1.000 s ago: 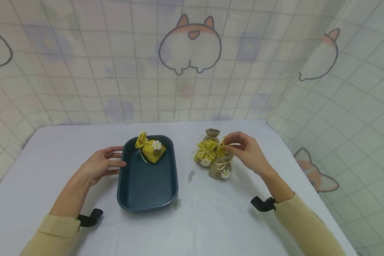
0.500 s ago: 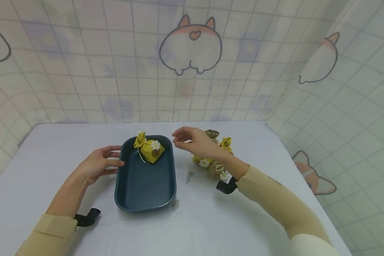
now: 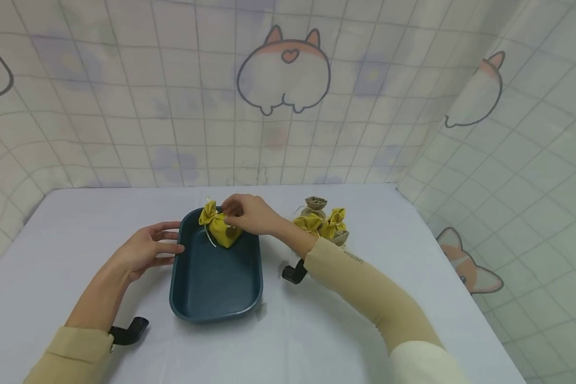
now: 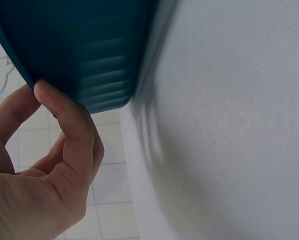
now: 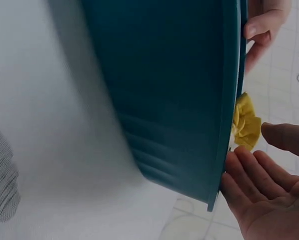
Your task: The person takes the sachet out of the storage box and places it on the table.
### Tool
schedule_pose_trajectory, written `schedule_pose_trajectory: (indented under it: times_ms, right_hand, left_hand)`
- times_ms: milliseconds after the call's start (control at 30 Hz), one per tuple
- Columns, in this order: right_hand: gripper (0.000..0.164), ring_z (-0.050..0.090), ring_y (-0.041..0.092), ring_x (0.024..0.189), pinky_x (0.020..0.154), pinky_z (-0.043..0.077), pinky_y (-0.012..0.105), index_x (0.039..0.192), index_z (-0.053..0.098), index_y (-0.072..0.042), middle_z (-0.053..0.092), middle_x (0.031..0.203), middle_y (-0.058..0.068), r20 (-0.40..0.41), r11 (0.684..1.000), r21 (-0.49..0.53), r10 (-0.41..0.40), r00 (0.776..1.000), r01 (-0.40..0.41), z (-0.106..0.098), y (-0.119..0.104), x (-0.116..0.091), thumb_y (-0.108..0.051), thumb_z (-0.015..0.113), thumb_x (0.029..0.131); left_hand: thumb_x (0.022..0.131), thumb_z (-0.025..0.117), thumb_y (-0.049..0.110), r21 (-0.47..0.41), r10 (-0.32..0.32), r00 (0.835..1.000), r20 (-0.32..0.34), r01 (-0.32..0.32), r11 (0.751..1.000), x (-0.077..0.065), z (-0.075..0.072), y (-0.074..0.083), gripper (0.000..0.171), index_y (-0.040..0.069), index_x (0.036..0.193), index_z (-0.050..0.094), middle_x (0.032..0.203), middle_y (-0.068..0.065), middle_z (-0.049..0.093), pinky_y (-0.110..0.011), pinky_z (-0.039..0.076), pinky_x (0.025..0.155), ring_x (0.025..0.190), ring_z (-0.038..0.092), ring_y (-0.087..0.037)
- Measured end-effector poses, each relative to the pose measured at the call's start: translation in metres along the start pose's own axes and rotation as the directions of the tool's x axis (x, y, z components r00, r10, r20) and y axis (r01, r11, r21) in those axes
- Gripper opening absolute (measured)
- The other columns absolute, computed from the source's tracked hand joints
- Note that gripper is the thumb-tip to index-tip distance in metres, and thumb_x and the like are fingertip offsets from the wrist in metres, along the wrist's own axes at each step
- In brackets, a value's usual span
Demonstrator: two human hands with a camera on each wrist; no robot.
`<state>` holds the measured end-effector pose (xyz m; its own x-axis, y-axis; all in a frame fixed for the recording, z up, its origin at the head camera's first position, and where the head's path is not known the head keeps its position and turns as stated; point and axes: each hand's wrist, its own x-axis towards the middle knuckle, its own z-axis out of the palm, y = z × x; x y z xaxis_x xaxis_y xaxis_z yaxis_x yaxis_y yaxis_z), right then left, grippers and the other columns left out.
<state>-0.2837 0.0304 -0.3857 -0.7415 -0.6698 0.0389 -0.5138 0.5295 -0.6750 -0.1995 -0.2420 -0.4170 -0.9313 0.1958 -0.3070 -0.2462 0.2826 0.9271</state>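
Note:
A dark teal tray (image 3: 216,282) stands on the table at centre-left in the head view. My left hand (image 3: 149,248) holds its left rim; in the left wrist view thumb and finger meet on the tray's edge (image 4: 19,67). Inside the tray's far end lies a yellow drawstring pouch (image 3: 223,234), partly covered by my right hand (image 3: 249,213). In the right wrist view, the right hand (image 5: 269,185) has its thumb apart from fairly straight fingers beside the tray's rim. The yellow pouch's gathered top (image 5: 247,125) shows beyond them; contact with it is unclear.
Right of the tray, several yellow and brown pouches cluster together: a brown pouch (image 3: 315,204) at the back, a yellow pouch (image 3: 333,223) in front. My right forearm partly hides them. A patterned curtain (image 3: 288,138) rises behind the white table (image 3: 317,330).
My right hand has left the pouch cluster and travelled left, ending over the yellow pouch in the tray. The left hand has stayed on the tray's rim.

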Motion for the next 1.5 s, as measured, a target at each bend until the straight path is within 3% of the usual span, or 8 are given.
schedule_pose_trajectory:
  times_ms: [333,533,700,967,1167,1500]
  right_hand:
    - [0.044,0.063,0.020,0.116,0.097,0.048,0.025,0.138,0.057,-0.002,0.067,0.127,0.010,-0.037,0.999,-0.023,0.025,0.999,-0.025,0.004,-0.008,0.014,-0.014,0.070,0.098]
    - [0.051,0.064,0.016,0.113,0.088,0.052,0.021,0.139,0.054,-0.006,0.068,0.125,0.007,-0.025,0.996,0.023,0.085,0.996,-0.085,0.008,-0.007,0.019,-0.015,0.076,0.095]
    - [0.055,0.066,0.017,0.108,0.083,0.053,0.019,0.140,0.051,-0.003,0.069,0.122,0.010,-0.020,0.994,0.061,0.087,0.996,-0.086,0.010,-0.005,0.018,-0.013,0.078,0.093]
    - [0.048,0.065,0.020,0.105,0.085,0.052,0.021,0.136,0.060,0.000,0.069,0.117,0.010,0.001,0.999,-0.008,0.044,0.999,-0.044,0.008,-0.004,0.014,-0.015,0.078,0.093]
    - [0.037,0.065,0.016,0.104,0.085,0.052,0.021,0.127,0.067,-0.003,0.071,0.116,0.008,0.016,1.000,0.019,0.003,1.000,-0.004,0.008,-0.001,0.014,-0.012,0.078,0.093]
    - [0.026,0.065,0.013,0.107,0.086,0.051,0.022,0.115,0.066,-0.006,0.072,0.118,0.007,0.036,0.997,0.076,-0.002,0.999,-0.001,0.016,0.001,0.011,-0.011,0.078,0.093]
  left_hand:
    - [0.098,0.069,0.008,0.000,-0.002,1.000,-0.005,0.002,1.000,0.002,0.000,0.001,0.078,0.003,0.162,0.025,0.152,-0.028,0.038,-0.034,0.057,0.088,0.109,0.063,-0.022]
    - [0.097,0.070,0.009,-0.008,-0.005,1.000,-0.006,0.005,1.000,0.004,0.002,0.004,0.078,0.004,0.162,0.026,0.153,-0.028,0.038,-0.034,0.057,0.089,0.111,0.062,-0.024]
    - [0.097,0.069,0.008,0.001,-0.003,1.000,-0.014,0.003,1.000,0.001,0.002,0.005,0.078,0.002,0.161,0.026,0.152,-0.029,0.038,-0.034,0.057,0.088,0.110,0.063,-0.024]
    - [0.095,0.071,0.007,0.006,0.002,1.000,-0.016,-0.002,1.000,-0.001,0.000,0.005,0.080,0.002,0.161,0.026,0.152,-0.030,0.038,-0.034,0.058,0.087,0.108,0.063,-0.024]
    - [0.095,0.071,0.006,0.006,0.001,1.000,-0.018,-0.001,1.000,-0.001,0.000,0.005,0.080,0.001,0.161,0.027,0.151,-0.030,0.038,-0.035,0.058,0.087,0.108,0.063,-0.024]
    - [0.097,0.069,0.007,0.007,0.003,1.000,-0.011,-0.003,1.000,-0.002,0.000,0.004,0.078,0.000,0.161,0.024,0.152,-0.032,0.037,-0.035,0.058,0.087,0.110,0.063,-0.026]
